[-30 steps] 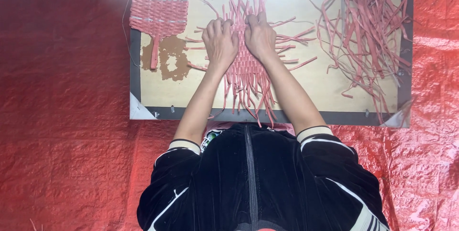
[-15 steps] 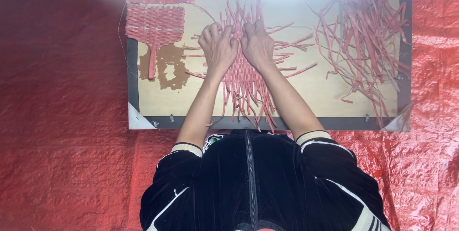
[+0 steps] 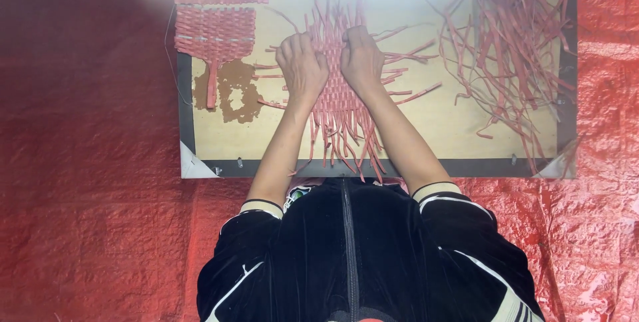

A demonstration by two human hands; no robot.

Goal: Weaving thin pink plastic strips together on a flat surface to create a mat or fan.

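A half-woven mat of pink strips (image 3: 336,105) lies in the middle of a tan board (image 3: 439,119), with loose strip ends fanning out on every side. My left hand (image 3: 303,65) rests on the mat's left part, fingers curled down onto the strips. My right hand (image 3: 363,59) sits just beside it on the right part, fingers bent over the weave's upper edge. Both hands touch the weave and nearly touch each other. The fingertips are hidden among the strips.
A pile of loose pink strips (image 3: 506,42) covers the board's right side. Two finished woven pink squares (image 3: 216,32) lie at the upper left, above a brown stain (image 3: 233,89). The board has a dark border (image 3: 466,167) and rests on red crinkled sheeting (image 3: 86,162).
My fingers have curled in tighter on the weave and both hands have shifted slightly. The view has drifted a little; the board and strips stay in place.
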